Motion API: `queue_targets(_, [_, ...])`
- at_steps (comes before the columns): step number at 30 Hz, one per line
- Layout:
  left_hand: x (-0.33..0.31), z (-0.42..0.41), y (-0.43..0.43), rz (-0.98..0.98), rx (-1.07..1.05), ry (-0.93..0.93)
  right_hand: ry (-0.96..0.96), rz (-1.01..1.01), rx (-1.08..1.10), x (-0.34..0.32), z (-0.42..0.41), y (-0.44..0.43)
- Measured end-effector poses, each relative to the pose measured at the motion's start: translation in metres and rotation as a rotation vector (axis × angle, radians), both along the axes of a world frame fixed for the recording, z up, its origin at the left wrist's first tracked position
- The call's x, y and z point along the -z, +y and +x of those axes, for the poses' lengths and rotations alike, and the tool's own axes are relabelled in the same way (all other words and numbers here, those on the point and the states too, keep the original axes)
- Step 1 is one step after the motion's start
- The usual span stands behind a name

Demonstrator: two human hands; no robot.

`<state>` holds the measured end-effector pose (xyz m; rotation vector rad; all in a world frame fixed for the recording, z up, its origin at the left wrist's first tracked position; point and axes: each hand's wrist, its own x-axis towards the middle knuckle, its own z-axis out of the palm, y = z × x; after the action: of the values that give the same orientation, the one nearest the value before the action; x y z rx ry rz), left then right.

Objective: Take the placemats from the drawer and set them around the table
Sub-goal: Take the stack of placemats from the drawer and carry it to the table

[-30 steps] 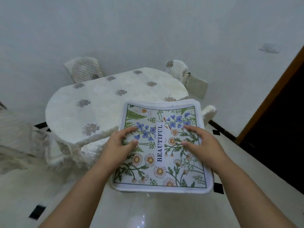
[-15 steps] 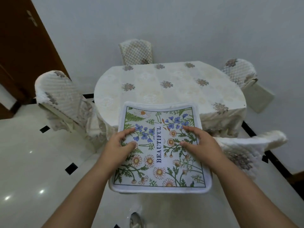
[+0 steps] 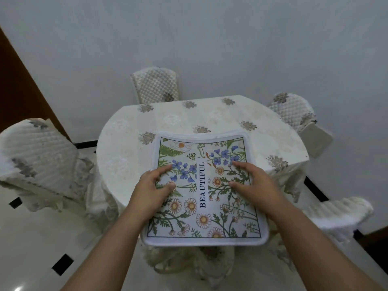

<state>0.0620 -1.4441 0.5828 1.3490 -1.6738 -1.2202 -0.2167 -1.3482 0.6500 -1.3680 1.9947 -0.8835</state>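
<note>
I'm holding the mat [image 3: 202, 185] in the air over the table's [image 3: 130, 156] near edge, left hand [image 3: 151, 192] and right hand [image 3: 254, 185] each pinching a side, thumbs lying on top. No mat is lying on the table, so I'm judging the setting is only beginning.

Floral placemat [image 3: 206, 192] above table [image 3: 126, 156]

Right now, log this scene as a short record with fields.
held item: floral placemat, printed BEAUTIFUL
left hand: holds placemat's left side, thumb on top
right hand: holds placemat's right side
placemat position: in the air, over table's near edge
table: white flowered cloth, no mat laid where visible
chairs: quilted covers, standing around the table
</note>
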Motion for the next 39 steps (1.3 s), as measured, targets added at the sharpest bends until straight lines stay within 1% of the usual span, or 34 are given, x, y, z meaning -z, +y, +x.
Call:
queue_targets(6, [0.008, -0.030, -0.066, -0.011, 0.009, -0.003, -0.003, 0.017, -0.002, 0.010, -0.033, -0.066])
queue_targets(9, [0.018, -0.053, -0.098, -0.003, -0.013, -0.005, 0.050, 0.025, -0.034, 0.021, -0.058, -0.110])
queue_targets(12, [0.027, -0.078, -0.132, 0.032, -0.055, -0.002, 0.052, 0.036, -0.088, 0.034, -0.088, -0.160])
queue_targets(19, [0.060, -0.145, -0.221, 0.096, -0.166, -0.042, 0.015, 0.108, -0.187, 0.084, -0.162, -0.287])
queue_targets(22, [0.077, -0.170, -0.259, 0.114, -0.202, -0.018, 0.047, 0.123, -0.225, 0.105, -0.185, -0.341])
queue_targets(30, [0.121, -0.216, -0.382, 0.229, -0.255, 0.051, 0.125, 0.099, -0.240, 0.164, -0.222, -0.477])
queue_targets(33, [0.138, -0.230, -0.427, 0.250, -0.254, 0.048, 0.181, 0.101, -0.231, 0.191, -0.232, -0.524])
queue_targets(36, [0.157, -0.245, -0.465, 0.239, -0.266, 0.036, 0.216, 0.123, -0.210, 0.217, -0.242, -0.564])
queue_targets(39, [0.179, -0.256, -0.494, 0.189, -0.279, 0.008, 0.218, 0.101, -0.171, 0.234, -0.251, -0.598])
